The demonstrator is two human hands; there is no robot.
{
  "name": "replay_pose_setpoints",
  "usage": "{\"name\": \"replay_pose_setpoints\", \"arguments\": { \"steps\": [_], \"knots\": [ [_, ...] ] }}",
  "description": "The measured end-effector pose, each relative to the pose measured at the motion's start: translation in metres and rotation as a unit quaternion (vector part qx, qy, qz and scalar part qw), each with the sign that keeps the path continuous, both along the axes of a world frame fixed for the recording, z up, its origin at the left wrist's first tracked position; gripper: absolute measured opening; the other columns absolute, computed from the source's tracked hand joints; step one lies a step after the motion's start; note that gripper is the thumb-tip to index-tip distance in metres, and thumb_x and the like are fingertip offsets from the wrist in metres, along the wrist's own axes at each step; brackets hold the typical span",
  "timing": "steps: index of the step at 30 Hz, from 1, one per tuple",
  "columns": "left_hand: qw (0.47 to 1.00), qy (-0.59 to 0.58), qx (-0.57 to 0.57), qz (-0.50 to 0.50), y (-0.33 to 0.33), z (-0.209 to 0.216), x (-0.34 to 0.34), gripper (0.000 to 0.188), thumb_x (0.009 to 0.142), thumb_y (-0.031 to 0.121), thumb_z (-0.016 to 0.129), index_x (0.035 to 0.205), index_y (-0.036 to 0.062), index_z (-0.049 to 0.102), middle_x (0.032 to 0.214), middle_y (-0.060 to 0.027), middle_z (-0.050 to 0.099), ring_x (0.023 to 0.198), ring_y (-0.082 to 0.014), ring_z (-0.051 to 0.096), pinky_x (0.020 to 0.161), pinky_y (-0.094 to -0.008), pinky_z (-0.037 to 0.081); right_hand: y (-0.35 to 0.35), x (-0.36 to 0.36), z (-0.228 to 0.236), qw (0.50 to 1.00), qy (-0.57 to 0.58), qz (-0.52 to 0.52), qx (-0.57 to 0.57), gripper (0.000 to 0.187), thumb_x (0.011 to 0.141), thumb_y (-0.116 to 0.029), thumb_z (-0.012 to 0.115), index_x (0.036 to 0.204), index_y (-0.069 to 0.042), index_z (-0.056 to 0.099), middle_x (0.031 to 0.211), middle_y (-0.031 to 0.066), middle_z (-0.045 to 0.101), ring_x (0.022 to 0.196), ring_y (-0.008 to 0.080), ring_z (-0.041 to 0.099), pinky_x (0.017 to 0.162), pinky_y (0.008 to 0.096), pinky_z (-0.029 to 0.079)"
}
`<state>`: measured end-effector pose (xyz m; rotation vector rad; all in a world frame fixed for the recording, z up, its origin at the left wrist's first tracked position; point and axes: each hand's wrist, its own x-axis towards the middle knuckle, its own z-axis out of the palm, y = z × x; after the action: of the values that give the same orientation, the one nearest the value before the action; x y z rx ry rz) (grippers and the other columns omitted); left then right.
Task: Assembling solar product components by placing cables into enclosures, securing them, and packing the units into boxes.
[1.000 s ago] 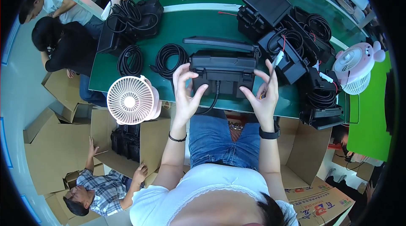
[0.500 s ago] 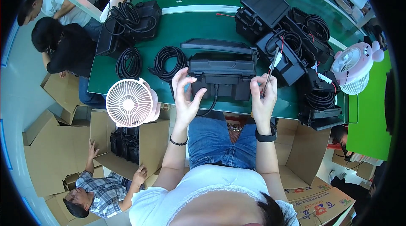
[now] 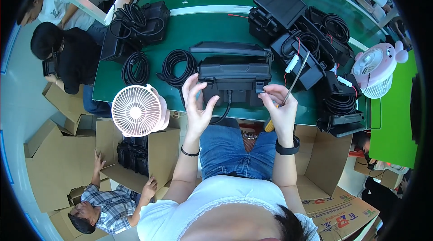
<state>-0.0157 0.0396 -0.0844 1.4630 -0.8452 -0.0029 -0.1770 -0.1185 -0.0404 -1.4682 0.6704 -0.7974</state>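
A black plastic case sits on the green table in front of me, a hinged flap raised along its far side. From its front a black cable runs down and round to a coil on the left. My left hand, thumb and fingers spread, is at the case's left front corner and holds nothing. My right hand has a screwdriver tucked in it, its yellow handle below the palm and its metal shaft slanting up right. The right thumb and forefinger meet at the latch on the case's right front.
More black cases with coiled cables stand at the right and far left. A pink fan is at the table's left front, another fan at the right. Open cartons flank me; a person in plaid holds the left one.
My right hand has moved in to the case's right latch, thumb and forefinger closing there. The screwdriver has tilted further right, and its yellow handle shows more. My left hand stays about where it was.
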Motion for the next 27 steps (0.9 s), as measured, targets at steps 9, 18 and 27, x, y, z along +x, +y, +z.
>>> {"name": "replay_pose_setpoints", "arguments": {
  "steps": [9, 18, 27],
  "knots": [
    [1.0, 0.001, -0.013, -0.002, 0.003, -0.004, -0.005, 0.042, 0.077, 0.002, 0.078, 0.109, 0.0121, 0.055, 0.141, -0.0139, 0.035, 0.133, -0.0353, 0.04, 0.105, -0.0442, 0.042, -0.006, 0.015, 0.016, 0.999, -0.032, -0.025, 0.012, 0.02, 0.089, -0.009, 0.069, 0.106, 0.0, 0.064, 0.075, 0.0066, 0.069, 0.065, 0.0089, 0.066, 0.059, 0.0182, 0.05],
    [0.999, -0.008, -0.02, -0.045, -0.002, -0.004, 0.015, 0.031, 0.085, 0.012, 0.071, 0.109, 0.0121, 0.051, 0.134, -0.0116, 0.032, 0.124, -0.0233, 0.04, 0.098, -0.0332, 0.041, -0.006, 0.013, -0.01, 0.995, -0.031, -0.028, -0.088, 0.027, 0.084, -0.015, 0.075, 0.105, -0.002, 0.066, 0.075, -0.0025, 0.06, 0.06, 0.0039, 0.048, 0.056, 0.0176, 0.04],
    [0.977, 0.135, -0.016, -0.166, -0.022, 0.003, 0.029, 0.105, 0.085, 0.047, 0.067, 0.155, 0.0058, 0.0, 0.15, -0.0199, 0.028, 0.139, -0.0302, 0.032, 0.115, -0.0396, 0.023, -0.022, 0.013, -0.037, 0.989, 0.025, 0.034, -0.142, 0.075, 0.087, -0.027, 0.073, 0.149, -0.011, 0.033, 0.136, 0.0062, 0.055, 0.068, 0.0064, 0.046, 0.058, 0.0199, 0.04]
  ]
}}
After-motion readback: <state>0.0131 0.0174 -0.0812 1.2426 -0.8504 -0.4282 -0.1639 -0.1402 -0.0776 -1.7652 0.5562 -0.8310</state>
